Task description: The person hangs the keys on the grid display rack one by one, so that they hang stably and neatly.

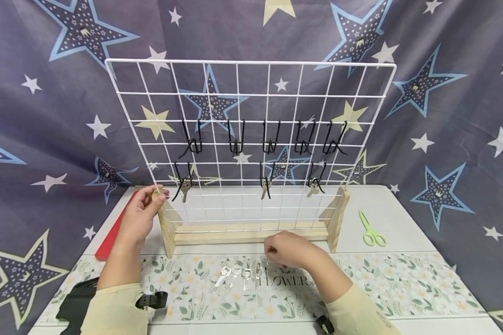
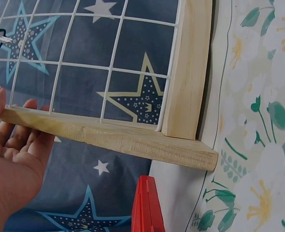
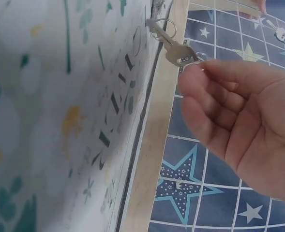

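A white wire grid (image 1: 268,95) stands in a wooden base (image 1: 251,237). Black hooks (image 1: 270,139) hang on it in two rows, and keys (image 1: 186,186) dangle from the three lower hooks. My left hand (image 1: 142,211) grips the top of the base's left upright (image 2: 108,137), thumb on one side and fingers on the other. Low before the base, my right hand (image 1: 291,249) pinches a key (image 3: 180,53) by its ring end, between thumb and forefinger. Several more keys (image 1: 234,275) lie in a row on the floral runner (image 1: 193,298).
Green scissors (image 1: 373,235) lie on the white table right of the base. A long red object (image 1: 115,232) lies at the left, behind my left forearm. A dark star-patterned curtain (image 1: 436,139) hangs behind the grid and at both sides.
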`<state>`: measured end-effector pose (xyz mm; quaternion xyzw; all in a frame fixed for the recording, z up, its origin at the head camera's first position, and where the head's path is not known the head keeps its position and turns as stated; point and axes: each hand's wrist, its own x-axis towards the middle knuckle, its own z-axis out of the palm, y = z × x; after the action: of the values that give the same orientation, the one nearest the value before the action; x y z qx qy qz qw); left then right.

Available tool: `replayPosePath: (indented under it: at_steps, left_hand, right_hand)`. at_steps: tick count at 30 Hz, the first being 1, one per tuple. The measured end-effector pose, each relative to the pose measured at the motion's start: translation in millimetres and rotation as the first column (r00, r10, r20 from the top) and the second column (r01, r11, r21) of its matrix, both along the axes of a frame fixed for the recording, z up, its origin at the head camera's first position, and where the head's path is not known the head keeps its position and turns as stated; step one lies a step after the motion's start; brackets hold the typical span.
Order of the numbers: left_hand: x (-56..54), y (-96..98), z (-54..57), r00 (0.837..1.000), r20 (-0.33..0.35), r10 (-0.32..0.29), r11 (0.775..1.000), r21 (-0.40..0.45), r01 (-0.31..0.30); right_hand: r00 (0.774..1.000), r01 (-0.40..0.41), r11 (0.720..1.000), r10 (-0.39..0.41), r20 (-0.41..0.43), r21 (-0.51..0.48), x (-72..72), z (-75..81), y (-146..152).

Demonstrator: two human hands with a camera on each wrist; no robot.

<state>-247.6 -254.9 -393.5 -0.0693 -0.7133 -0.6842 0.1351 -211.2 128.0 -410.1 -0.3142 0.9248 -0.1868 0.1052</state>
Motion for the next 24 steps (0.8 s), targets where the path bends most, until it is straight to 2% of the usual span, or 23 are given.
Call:
replayPosePath:
  at_steps: [3,9,15,24]
  left_hand:
    - [-0.1,0.0,-0.3,1.000,0.005,-0.001,1.000,0.001,0.001]
    - [0.2,0.1,-0.1,1.000,0.006,-0.005,1.000,0.013,0.005]
    - [-0.1,0.3,-0.4,1.000,-0.006,-0.014,1.000,0.022,0.014]
    - [0.5,0.3,-0.3,1.000,-0.014,-0.018,0.999,0.032,0.018]
  right_hand:
    - [1.000,0.012,0.999,-0.012,-0.003,-0.037,1.3,2.1,0.6]
    - [0.998,0.038,0.990,-0.032,0.047,-0.138,3.4,8.7,2.4]
    - [1.000,0.011,0.973,-0.009,0.010,-0.231,3.7,11.7,4.8]
    - [0.999,0.005,0.922,-0.018,-0.031,-0.387,6.8,21.4,8.5]
